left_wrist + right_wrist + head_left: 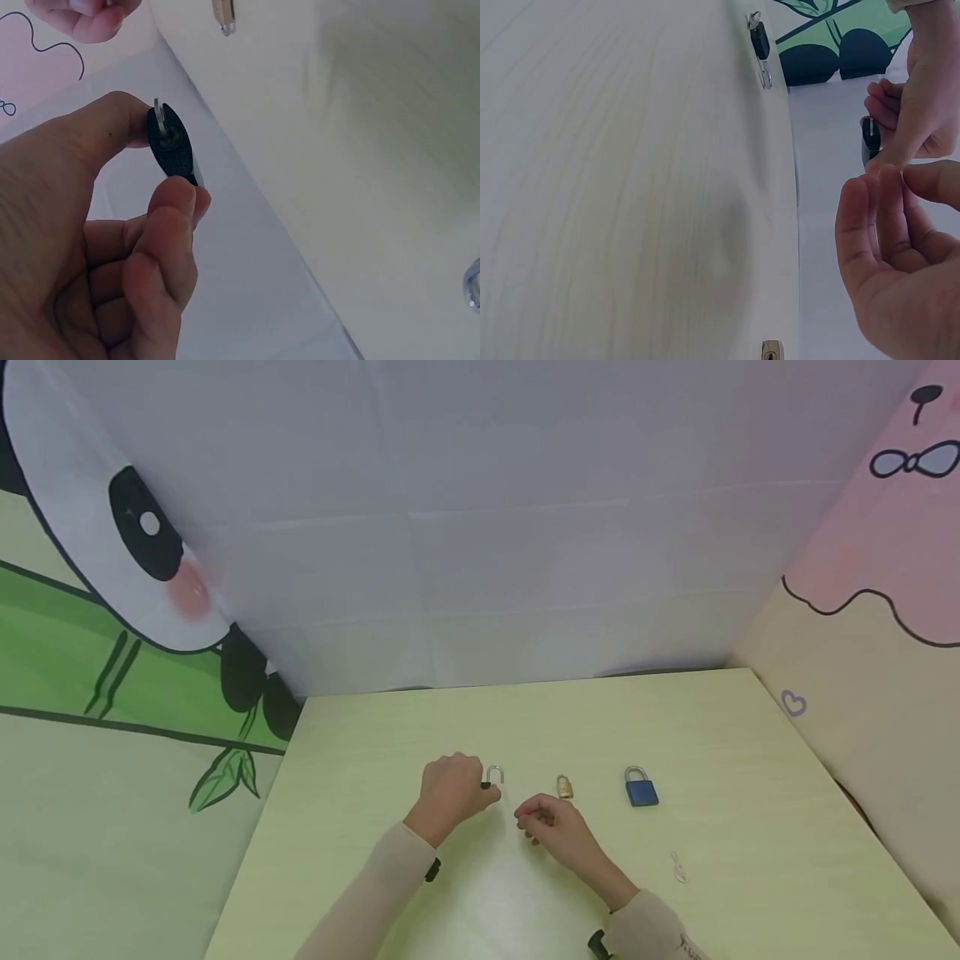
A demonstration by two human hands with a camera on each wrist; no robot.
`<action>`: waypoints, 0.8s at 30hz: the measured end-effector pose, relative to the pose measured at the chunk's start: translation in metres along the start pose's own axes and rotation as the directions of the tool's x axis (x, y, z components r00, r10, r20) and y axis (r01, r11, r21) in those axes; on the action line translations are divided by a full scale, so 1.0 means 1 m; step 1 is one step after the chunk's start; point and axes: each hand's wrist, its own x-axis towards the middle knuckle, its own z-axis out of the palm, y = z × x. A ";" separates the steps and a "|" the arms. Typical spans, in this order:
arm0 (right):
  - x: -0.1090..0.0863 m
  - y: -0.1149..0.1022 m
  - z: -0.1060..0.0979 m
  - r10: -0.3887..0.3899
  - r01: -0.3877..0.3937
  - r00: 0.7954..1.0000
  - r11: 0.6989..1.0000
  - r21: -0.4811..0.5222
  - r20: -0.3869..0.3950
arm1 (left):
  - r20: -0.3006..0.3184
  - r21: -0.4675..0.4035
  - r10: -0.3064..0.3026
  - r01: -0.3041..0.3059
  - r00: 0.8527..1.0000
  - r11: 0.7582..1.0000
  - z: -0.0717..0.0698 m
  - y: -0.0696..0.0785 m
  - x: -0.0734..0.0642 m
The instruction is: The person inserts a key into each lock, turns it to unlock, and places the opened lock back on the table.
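Left hand [455,789] pinching black item [178,156] between thumb and fingers — metal tab [159,114] jutting clear, probably leaving it accessible. Item sitting at fingertips, left of right hand [562,835], whose fingertips are bunching near thumb; can't tell if pinching anything. Gold padlock [565,788] lying just beyond, blue padlock [641,792] farther right — likely spaced against mix-up.

Lettering [688,948] on the right sleeve [641,928]
Dark letters stand there, over the counter [757,827], inside its right edge; the start looks like "Tr", the rest too blurred and cut off to read.
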 end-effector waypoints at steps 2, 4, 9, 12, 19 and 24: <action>-0.001 0.000 -0.002 -0.001 0.001 1.000 1.000 -0.004 0.005 | 0.007 0.003 -0.004 0.004 1.000 1.000 0.009 0.000 0.000; -0.002 0.000 -0.003 -0.001 0.001 1.000 1.000 -0.010 0.010 | 0.001 0.005 -0.002 0.002 1.000 1.000 0.019 0.000 -0.001; -0.004 0.000 -0.008 -0.006 0.007 1.000 1.000 -0.022 0.021 | -0.014 0.003 -0.004 0.004 1.000 1.000 0.041 0.000 -0.002; -0.006 0.000 -0.009 -0.009 0.009 1.000 1.000 -0.026 0.022 | -0.011 -0.012 -0.013 0.012 1.000 1.000 0.051 -0.001 -0.001; -0.005 0.015 -0.010 -0.002 0.002 1.000 1.000 -0.012 0.017 | -0.014 -0.054 -0.012 0.012 1.000 0.998 0.071 -0.005 -0.001; 0.001 0.046 -0.012 -0.006 0.006 1.000 0.999 -0.041 0.011 | -0.015 -0.049 -0.008 0.007 1.000 0.999 0.078 -0.006 -0.001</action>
